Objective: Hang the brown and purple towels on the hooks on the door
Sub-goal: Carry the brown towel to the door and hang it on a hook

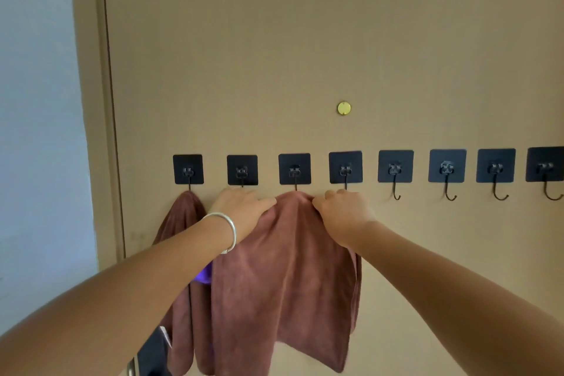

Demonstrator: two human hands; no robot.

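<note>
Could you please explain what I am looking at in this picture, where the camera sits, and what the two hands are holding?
There is no machine here: a person wears a single camera on the head, looking forward and down along both arms. In front is a beige door with a row of black stick-on hooks and a small brass disc. The left hand, which has a silver bangle on its wrist, and the right hand each pinch the top edge of a brown towel, holding it up just under the third hook from the left. Another brown towel hangs from the leftmost hook. A bit of purple towel peeks out under the left forearm.
</note>
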